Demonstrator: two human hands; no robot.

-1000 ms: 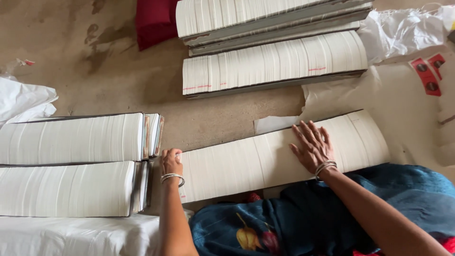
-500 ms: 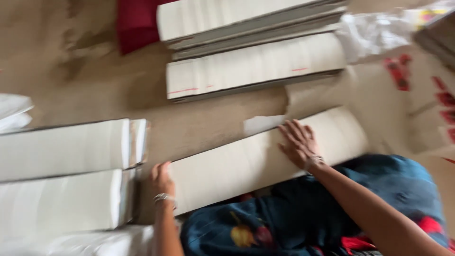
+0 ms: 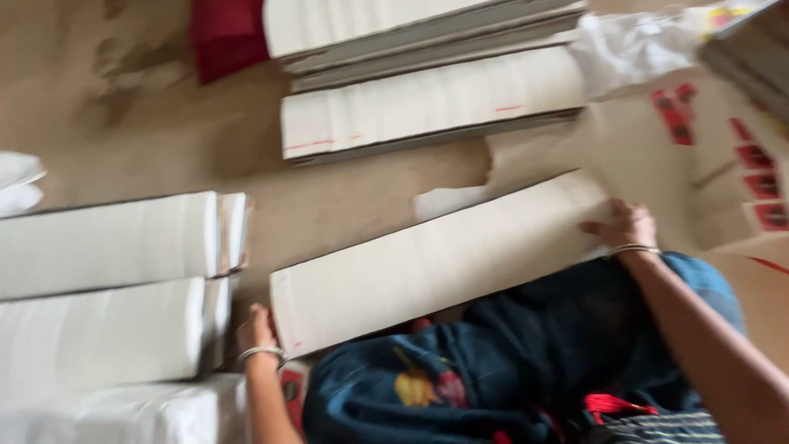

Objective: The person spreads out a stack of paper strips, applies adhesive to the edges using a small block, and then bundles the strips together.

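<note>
A long white stack of paper sheets (image 3: 436, 263) lies slanted on the floor in front of my lap. My left hand (image 3: 256, 330), with a bangle on the wrist, grips its near left end. The far right end of the same stack is held by my right hand (image 3: 625, 226), also with a bangle. The frame is blurred by motion, so the fingers are hard to make out. Dark blue patterned cloth (image 3: 509, 370) covers my legs just below the stack.
Two more white stacks (image 3: 107, 242) (image 3: 99, 337) lie at the left. Further stacks (image 3: 427, 103) lie at the top, beside a red object (image 3: 226, 33). At right sit white plastic (image 3: 633, 45) and brown cardboard with red labels (image 3: 740, 156). The floor is tan.
My right hand slid from the top face of the stack to its far right end. My left hand shifted to the near left corner. The camera view swung left.
</note>
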